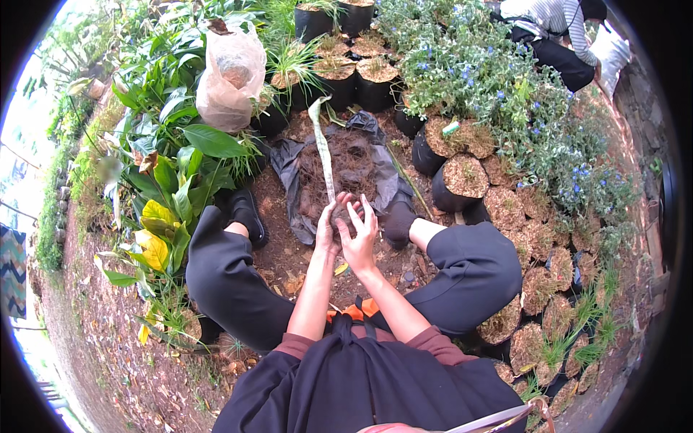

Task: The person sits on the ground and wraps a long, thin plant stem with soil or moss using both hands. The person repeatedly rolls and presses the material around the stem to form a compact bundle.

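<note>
Between my left hand and my right hand lies a dark clump of soil or fiber, cupped from both sides. A long, pale, mottled leaf rises from the clump and leans slightly left at its top. Just beyond my hands, a black plastic bag is spread on the ground around a heap of brown, root-like fiber. My fingers partly cover the clump, so its full shape is hidden.
Black grow bags stand ahead and on the right. A clear plastic bag sits by leafy plants at left. A stick lies beside the fiber heap. A person crouches at upper right beside a white sack.
</note>
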A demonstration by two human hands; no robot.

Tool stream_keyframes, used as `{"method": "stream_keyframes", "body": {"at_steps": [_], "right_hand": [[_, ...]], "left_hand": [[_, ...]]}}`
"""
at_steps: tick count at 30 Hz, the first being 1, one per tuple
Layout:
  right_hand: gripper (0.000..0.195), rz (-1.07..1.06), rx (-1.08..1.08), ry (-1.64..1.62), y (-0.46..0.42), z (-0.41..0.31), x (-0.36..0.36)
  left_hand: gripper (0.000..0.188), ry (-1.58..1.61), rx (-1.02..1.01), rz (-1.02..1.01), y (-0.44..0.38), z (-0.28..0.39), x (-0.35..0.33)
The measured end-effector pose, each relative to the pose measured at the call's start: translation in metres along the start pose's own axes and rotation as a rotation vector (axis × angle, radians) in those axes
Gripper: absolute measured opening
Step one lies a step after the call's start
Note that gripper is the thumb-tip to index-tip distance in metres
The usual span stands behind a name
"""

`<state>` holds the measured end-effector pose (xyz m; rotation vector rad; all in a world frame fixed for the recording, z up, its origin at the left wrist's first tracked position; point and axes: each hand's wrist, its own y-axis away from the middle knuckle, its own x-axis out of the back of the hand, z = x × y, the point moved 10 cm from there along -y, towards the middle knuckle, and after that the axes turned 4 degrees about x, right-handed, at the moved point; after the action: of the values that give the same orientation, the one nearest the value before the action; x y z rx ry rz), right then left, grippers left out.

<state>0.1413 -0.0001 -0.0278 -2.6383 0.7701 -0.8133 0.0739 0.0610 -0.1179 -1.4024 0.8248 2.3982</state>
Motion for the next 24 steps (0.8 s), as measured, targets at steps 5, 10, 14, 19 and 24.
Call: {"method": "stream_keyframes", "body": {"at_steps": [5,10,14,19,24], "right_hand": [[0.049,-0.039,0.134,-0.080,0.003,-0.019,-0.004],[0.046,-0.254,0.181,0.097,0.012,-0.028,-0.024],[0.045,-0.245,0.107,-0.034,0.007,-0.021,-0.024],[0.039,-0.069,-0.091,-0.275,-0.005,0.022,-0.016],[0.031,0.057,-0.481,-0.398,0.002,0.106,-0.030]], "left_hand": [[0.036,0.036,-0.039,0.056,-0.005,0.015,0.025],[0.033,0.060,-0.007,0.151,-0.007,0.014,0.051],[0.033,0.008,0.018,0.256,-0.010,0.020,0.060],[0.036,0.027,0.032,0.295,-0.016,0.039,0.065],[0.044,0.191,0.014,0.323,-0.022,0.038,0.081]]}}
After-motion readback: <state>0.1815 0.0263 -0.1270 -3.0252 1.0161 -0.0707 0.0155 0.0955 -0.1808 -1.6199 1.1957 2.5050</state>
